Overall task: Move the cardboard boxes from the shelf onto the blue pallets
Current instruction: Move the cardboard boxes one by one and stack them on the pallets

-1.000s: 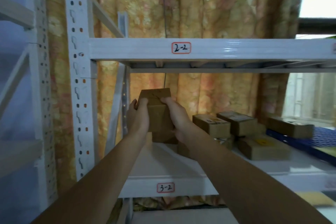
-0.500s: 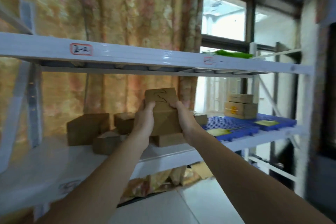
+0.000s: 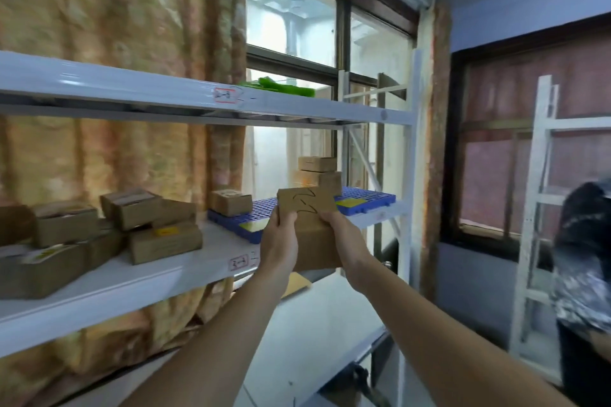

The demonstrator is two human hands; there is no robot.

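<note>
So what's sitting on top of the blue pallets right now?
On the blue pallets: one small box at the left end, a stack of boxes further back, and yellow labels. The held box hides the middle.

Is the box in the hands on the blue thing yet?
Not yet. The scribbled brown cardboard box is gripped by both hands, in front of the blue plastic pallet.

A small storeroom set up in an ordinary room: white metal racking (image 3: 297,111) with hand-numbered bay labels (image 3: 224,95), loose cardboard boxes (image 3: 163,241) piled on a shelf, blue pallets (image 3: 363,201) laid on the same shelf, another rack (image 3: 542,175) at the right, curtained windows (image 3: 291,26) behind.
</note>
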